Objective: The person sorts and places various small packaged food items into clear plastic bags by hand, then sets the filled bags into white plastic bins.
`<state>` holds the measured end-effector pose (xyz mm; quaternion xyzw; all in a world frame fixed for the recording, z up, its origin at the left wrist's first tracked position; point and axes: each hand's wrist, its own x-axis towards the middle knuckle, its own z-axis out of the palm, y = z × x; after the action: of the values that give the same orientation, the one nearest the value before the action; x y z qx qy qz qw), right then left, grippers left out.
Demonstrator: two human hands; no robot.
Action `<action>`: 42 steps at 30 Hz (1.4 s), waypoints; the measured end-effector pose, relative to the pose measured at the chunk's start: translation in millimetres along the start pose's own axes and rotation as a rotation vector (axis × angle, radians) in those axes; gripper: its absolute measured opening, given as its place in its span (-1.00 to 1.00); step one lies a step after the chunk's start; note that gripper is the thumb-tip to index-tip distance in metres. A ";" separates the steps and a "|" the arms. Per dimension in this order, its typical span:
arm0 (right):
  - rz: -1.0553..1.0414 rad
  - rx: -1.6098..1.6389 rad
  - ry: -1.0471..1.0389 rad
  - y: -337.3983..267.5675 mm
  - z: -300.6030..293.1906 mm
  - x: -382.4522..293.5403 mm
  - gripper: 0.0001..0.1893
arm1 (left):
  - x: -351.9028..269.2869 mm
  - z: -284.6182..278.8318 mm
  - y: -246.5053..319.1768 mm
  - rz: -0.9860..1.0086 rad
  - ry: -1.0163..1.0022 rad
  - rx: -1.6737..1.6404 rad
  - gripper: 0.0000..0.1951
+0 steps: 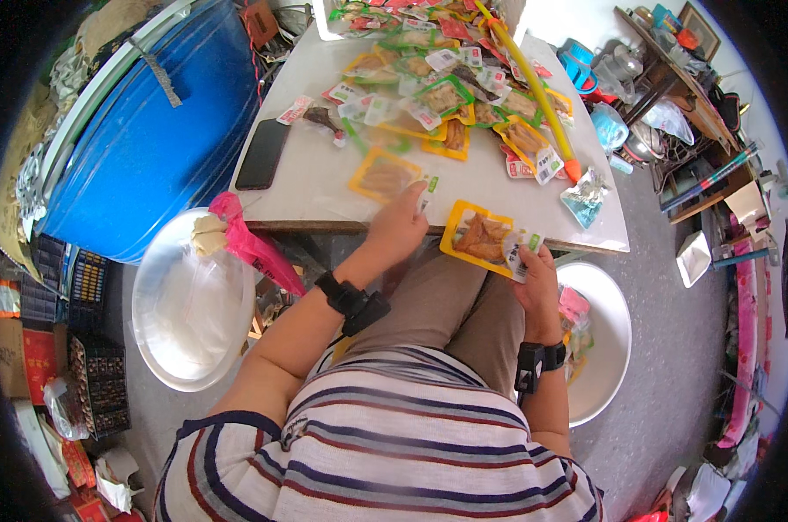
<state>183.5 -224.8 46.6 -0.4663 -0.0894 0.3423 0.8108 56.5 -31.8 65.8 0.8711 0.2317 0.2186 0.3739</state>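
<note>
My left hand [400,220] pinches the label end of a yellow-edged vacuum food packet [382,176], which is blurred, just over the near part of the white table [315,196]. In my right hand [539,277] is a second yellow-edged packet [480,238] with brown pieces of food inside. It is held tilted at the table's front edge, above my lap. Beyond both hands lies a heap of sealed food packets [443,98] with green, yellow and red edges. A dark packaged piece [322,119] lies at the heap's left side.
A black phone [263,153] lies at the table's left. A yellow stick [531,78] with orange ends slants across the right side, near a silvery-blue pouch [587,197]. White tubs stand left [191,313] and right [606,365]; the right one holds packets. A blue barrel [152,130] stands left.
</note>
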 end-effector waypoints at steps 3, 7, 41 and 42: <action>-0.037 0.083 0.014 -0.7 3.3 -1.6 -0.82 | 1.6 0.7 1.7 -0.060 -0.011 0.081 -0.54; -0.025 0.119 0.027 -1.7 21.5 -3.1 -0.82 | 3.8 8.2 3.8 0.008 0.071 0.181 -0.57; -0.107 -0.554 -0.339 62.8 56.3 39.3 -0.86 | -6.0 8.1 15.1 0.378 0.123 0.314 -0.84; -0.081 -0.632 -0.388 60.6 60.6 37.1 -0.88 | -7.7 9.2 10.9 0.378 0.126 0.337 -0.84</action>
<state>154.6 -138.9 23.9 -0.6160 -0.3611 0.3476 0.6077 58.1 -48.0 66.7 0.9335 0.1207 0.2970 0.1607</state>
